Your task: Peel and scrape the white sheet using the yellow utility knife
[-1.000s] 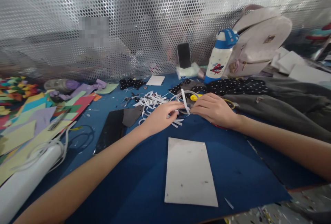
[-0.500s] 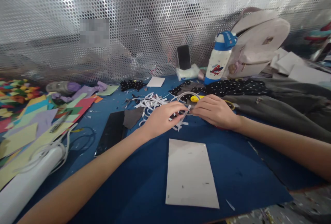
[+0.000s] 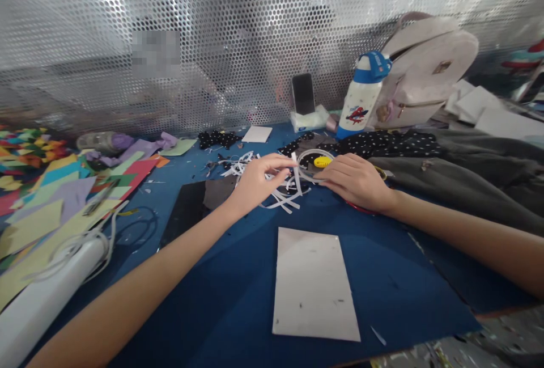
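Observation:
Thumb and fingers of my left hand (image 3: 261, 180) are closed on a narrow white paper strip (image 3: 296, 178), which stands up from the fingertips. Below and behind that hand lies a tangle of loose white strips (image 3: 283, 201). Palm down, my right hand (image 3: 357, 181) has its fingers together, and their tips cover the near edge of a white coil (image 3: 302, 158); its grip is partly hidden. A yellow-handled tool (image 3: 322, 161) shows just behind the right fingers. Something red peeks out under that palm. Nearer to me, a white rectangular card (image 3: 314, 288) lies flat with small dark specks.
Left are a dark flat panel (image 3: 182, 209), coloured paper sheets (image 3: 63, 203) and a white power strip (image 3: 55, 288) with its cord. Behind stand a phone (image 3: 303, 93), a bottle (image 3: 361, 98) and a backpack (image 3: 425, 73). Dark cloth (image 3: 467, 169) lies right.
My left hand has moved slightly left, away from the right hand, and the strip in its fingers now points up. The white coil shows more fully. My right hand has hardly moved.

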`<state>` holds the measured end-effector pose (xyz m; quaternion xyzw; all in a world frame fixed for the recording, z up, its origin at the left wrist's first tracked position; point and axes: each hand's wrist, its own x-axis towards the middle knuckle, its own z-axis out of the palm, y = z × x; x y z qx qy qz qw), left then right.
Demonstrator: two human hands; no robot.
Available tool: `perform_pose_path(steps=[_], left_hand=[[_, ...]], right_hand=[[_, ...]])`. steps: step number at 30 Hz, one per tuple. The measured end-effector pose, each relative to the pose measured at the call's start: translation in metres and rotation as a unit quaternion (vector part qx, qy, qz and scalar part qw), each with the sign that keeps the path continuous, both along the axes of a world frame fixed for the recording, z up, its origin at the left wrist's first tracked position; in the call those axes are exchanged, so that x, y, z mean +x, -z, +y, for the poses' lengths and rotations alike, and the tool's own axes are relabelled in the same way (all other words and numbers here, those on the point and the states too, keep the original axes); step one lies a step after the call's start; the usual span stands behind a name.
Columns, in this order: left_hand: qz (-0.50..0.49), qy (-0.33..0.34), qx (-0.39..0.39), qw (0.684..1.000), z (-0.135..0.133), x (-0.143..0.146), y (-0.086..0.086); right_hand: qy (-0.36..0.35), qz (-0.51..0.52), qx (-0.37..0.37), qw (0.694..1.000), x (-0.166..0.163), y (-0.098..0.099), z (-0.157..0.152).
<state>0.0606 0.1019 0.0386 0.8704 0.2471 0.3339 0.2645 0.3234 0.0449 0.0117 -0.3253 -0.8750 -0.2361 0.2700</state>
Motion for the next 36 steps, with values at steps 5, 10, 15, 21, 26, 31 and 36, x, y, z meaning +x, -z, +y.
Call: perform_pose_path(steps=[5, 10, 15, 21, 26, 31, 36], left_hand=[[0.016, -0.085, 0.039, 0.996, 0.012, -0.007, 0.005], [0.028, -0.065, 0.021, 0.997, -0.001, 0.001, 0.009], [0.014, 0.002, -0.063, 0.998, -0.02, 0.012, 0.015], [-0.041, 0.054, -0.122, 0.99, -0.027, 0.019, 0.021], [-0.071, 0.061, -0.112, 0.989, -0.026, 0.018, 0.016], [-0.072, 0.027, -0.07, 0.995, -0.033, 0.017, 0.012], [-0.052, 0.004, -0.025, 0.998, -0.04, 0.02, 0.017]], right_hand=[[0.002, 0.016, -0.026, 1.0, 0.001, 0.001, 0.0], [0.002, 0.055, -0.049, 0.997, -0.003, -0.001, -0.002], [-0.015, 0.145, -0.077, 0.986, -0.018, -0.012, -0.019], [-0.062, 0.154, -0.1, 0.981, -0.027, -0.012, -0.031], [-0.065, 0.15, -0.153, 0.975, -0.023, -0.006, -0.031], [-0.069, 0.138, -0.162, 0.975, -0.024, -0.002, -0.033], [-0.068, 0.118, -0.168, 0.976, -0.029, -0.001, -0.036]])
